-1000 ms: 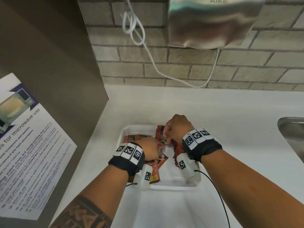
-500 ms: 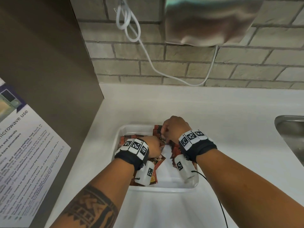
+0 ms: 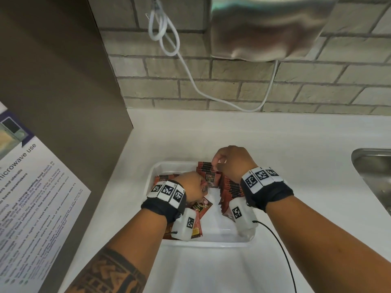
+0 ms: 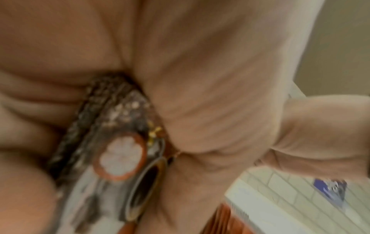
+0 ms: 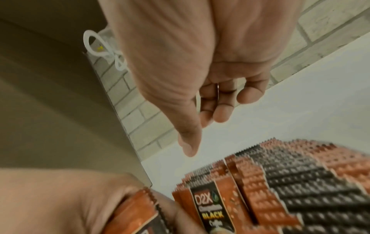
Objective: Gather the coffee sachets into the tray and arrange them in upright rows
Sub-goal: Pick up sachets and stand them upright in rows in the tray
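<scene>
Both forearms reach forward over the near edge of the white rectangular plastic tray (image 3: 160, 167), which sits on the white countertop (image 3: 285, 149) near its left edge, beside a brown panel (image 3: 63, 92).

The left hand (image 3: 195, 185) is knuckles-up over the tray's left half. In the left wrist view its fingers (image 4: 50, 95) are curled and clamp a bundle of sachets (image 4: 120, 150) against the palm; the picture is blurred and no count is possible.

The right hand (image 3: 231, 160) is arched over the tray's far edge. In the right wrist view its thumb (image 5: 188, 139) points down and the fingers (image 5: 222, 110) are loosely bent just above the sachet tops, holding nothing; the head view suggests fingertip contact with the top edge of the row, but that cannot be confirmed.

The red-brown and black foil coffee sachets (image 5: 290, 190) stand upright in a packed row along the tray's right side, long axis vertical, serrated top edges up, the row running from the near edge toward the far edge. The front sachet (image 3: 210, 179) reads "D2X" and "BLACK". Several more sachets (image 3: 201, 208) lie flat and skewed on the tray floor at the left side.

A paper notice (image 3: 31, 197) on the brown panel reads "microwave use". A steel wall unit (image 3: 264, 28) and a looped white cable (image 3: 163, 32) hang on the brick wall (image 3: 232, 81). A steel sink (image 3: 374, 172) is set at the countertop's right edge.
</scene>
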{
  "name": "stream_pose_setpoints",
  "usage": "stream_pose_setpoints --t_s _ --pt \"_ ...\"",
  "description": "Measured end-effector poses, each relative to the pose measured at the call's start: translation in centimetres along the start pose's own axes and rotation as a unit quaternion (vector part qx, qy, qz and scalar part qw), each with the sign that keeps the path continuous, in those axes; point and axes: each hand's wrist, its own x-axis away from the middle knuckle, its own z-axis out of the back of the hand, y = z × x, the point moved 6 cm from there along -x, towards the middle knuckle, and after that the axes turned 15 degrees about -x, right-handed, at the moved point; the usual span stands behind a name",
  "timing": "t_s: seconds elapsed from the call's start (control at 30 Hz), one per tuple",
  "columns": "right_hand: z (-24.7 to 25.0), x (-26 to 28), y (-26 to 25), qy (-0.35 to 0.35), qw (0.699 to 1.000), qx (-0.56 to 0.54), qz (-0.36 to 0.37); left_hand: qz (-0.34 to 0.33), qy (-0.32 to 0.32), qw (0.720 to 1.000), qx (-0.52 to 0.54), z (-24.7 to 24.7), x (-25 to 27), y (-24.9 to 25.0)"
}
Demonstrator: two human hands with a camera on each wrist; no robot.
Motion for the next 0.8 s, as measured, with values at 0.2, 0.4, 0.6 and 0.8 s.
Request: stream_pose_setpoints --t_s 0.2,0.4,0.6,0.8 --pt "0.0 2.8 -0.1 -0.048 0.991 -0.12 0.039 -0.037 0.058 0.922 0.381 1.8 2.6 -1.3" --pt "0.4 3.6 -0.3 -0.015 0.978 -0.2 0.052 -0.091 0.059 0.879 0.464 2.1 4.0 -0.9" --pt "2.1 2.9 -0.8 0.053 0.995 -0.07 0.054 0.024 0.116 0.964 0.24 2.1 4.0 -4.5" --pt "-0.8 1.3 0.6 0.025 1.0 0.015 0.001 -0.016 0.016 0.997 0.077 0.7 3.6 -1.6"
